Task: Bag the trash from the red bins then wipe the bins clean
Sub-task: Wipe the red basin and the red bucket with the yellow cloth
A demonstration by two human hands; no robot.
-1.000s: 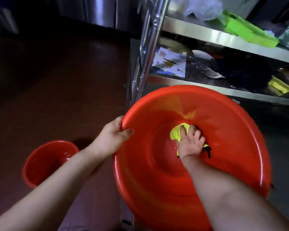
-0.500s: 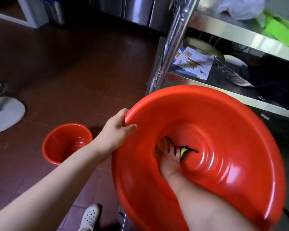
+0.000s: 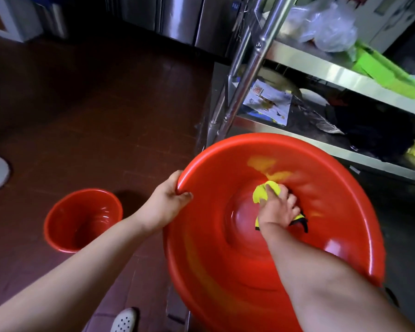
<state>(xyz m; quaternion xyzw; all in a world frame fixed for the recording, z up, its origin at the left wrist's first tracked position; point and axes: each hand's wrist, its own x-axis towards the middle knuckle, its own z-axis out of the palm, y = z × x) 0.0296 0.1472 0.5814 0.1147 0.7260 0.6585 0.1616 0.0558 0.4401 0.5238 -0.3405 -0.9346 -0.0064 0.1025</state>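
Note:
A large red bin (image 3: 225, 271) is tilted toward me, its inside facing the camera. My left hand (image 3: 165, 202) grips its left rim, thumb inside and fingers behind. Deep inside the bin my right hand (image 3: 277, 209) holds a yellow cloth with black trim (image 3: 262, 191) against the bottom. Part of the cloth is hidden under that hand. A smaller red bin (image 3: 82, 219) stands upright on the floor to the left, with nothing visible inside.
A steel shelf rack (image 3: 321, 58) rises right behind the large bin, holding papers (image 3: 268, 104), a clear plastic bag (image 3: 326, 27) and green trays (image 3: 388, 70). Dark red floor tiles (image 3: 82, 104) lie to the left. A white shoe (image 3: 125, 321) shows at the bottom edge.
My right hand has moved the cloth up and to the right inside the large bin, showing more yellow. My left hand keeps its grip on the rim.

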